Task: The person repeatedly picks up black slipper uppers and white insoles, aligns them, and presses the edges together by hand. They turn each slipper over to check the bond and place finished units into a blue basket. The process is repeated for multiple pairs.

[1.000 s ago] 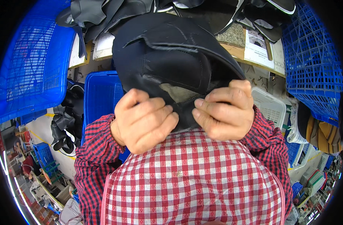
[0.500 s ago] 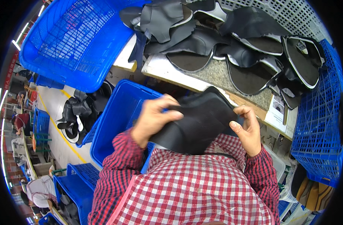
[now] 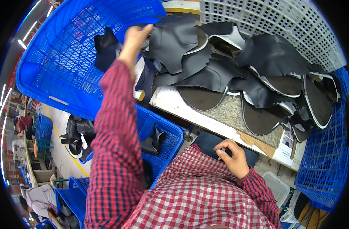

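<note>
Nearest, at the lower centre, a checked apron (image 3: pixel 197 202) is seen, with the right hand (image 3: pixel 235 158) held above it, fingers curled and thumb near the forefinger; whether the pale sliver at the fingertips is gripped cannot be told. Left of it, a lower blue crate (image 3: pixel 170 128) is shown with one folded black piece (image 3: pixel 147 146) inside. Beyond lies the table (image 3: pixel 170 103), on which moulded black pieces (image 3: pixel 210 76) with pale edges are heaped across the upper centre. The left hand (image 3: pixel 135 42) is extended to the heap's left end, well apart from the right hand; it is blurred, and whether anything is clasped cannot be told. Close beside it, a dark piece (image 3: pixel 105 49) is seen against the upper-left blue basket (image 3: pixel 79 86). For clean handling, a single layer is best pinched at a free edge and lifted clear, since overlapping neighbours may be dragged along. Freer passage is judged to be offered over the basket's bare inner wall at upper left and above the apron; movement is likely to be hemmed in by the basket rim, the table's front edge, and the white crate (image 3: pixel 273 21) behind the heap.
</note>
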The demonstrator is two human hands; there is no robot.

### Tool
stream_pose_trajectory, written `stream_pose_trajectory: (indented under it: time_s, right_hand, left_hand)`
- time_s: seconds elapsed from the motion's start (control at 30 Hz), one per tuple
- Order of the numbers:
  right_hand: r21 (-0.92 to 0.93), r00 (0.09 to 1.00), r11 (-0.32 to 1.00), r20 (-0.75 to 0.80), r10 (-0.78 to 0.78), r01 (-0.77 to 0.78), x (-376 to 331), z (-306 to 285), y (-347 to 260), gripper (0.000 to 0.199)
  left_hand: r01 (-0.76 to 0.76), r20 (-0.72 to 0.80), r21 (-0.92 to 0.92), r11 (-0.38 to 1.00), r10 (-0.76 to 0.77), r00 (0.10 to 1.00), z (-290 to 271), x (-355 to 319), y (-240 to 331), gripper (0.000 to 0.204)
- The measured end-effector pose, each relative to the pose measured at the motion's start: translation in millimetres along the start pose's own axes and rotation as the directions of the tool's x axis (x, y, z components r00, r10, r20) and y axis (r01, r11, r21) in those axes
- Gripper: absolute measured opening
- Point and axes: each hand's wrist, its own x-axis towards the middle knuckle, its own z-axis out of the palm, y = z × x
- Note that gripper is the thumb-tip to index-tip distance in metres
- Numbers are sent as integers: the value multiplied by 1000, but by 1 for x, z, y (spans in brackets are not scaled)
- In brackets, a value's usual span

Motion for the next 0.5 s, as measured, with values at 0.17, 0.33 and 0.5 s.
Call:
stream_pose_trajectory:
  time_s: [0.17,0.33,0.5]
  right_hand:
    - [-42,979,979,-4,201,-201,1,-10,-33,8]
    - [20,990,994,-88,-109,111,9,-67,-13,22]
    - [797,986,582,-108,-125,161,-36,-91,-4,51]
  left_hand:
    - [-127,135,-647,752,276,952,47,-18,29,24]
    - [-666,98,-491,562,795,599,-2,-121,79,14]
    - [-955,512,295,15,841,171,-1,-289,83,25]
